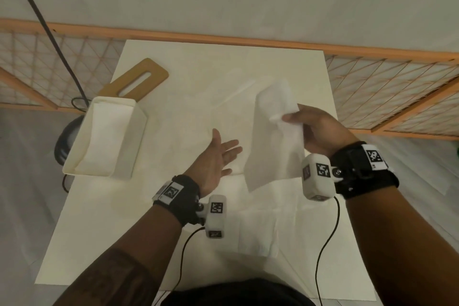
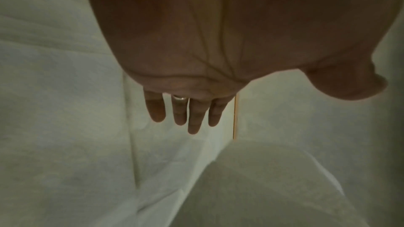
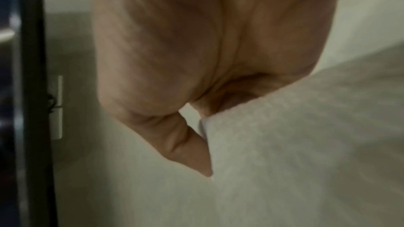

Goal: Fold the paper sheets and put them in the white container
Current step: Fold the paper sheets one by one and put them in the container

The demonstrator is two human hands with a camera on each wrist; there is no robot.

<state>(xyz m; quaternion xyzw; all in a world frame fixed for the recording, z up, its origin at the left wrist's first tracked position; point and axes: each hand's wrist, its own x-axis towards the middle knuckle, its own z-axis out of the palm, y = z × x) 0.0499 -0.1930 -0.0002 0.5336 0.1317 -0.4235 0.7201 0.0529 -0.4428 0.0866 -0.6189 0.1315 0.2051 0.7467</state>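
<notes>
My right hand (image 1: 305,124) pinches a white paper sheet (image 1: 273,136) at its upper right edge and holds it lifted above the table, hanging down and folded over. In the right wrist view the sheet (image 3: 295,144) fills the lower right beside my thumb. My left hand (image 1: 218,154) hovers with fingers straight and spread, just left of the hanging sheet, holding nothing; its fingers (image 2: 192,115) point over paper lying on the table. More white sheets (image 1: 260,226) lie flat on the table. The white container (image 1: 109,136) stands at the left with white paper inside.
A wooden lid with a slot (image 1: 139,79) lies behind the container. The white table (image 1: 99,231) has orange lattice panels (image 1: 387,89) beyond its far and right edges. Black cables (image 1: 325,251) trail from both wrist cameras toward me.
</notes>
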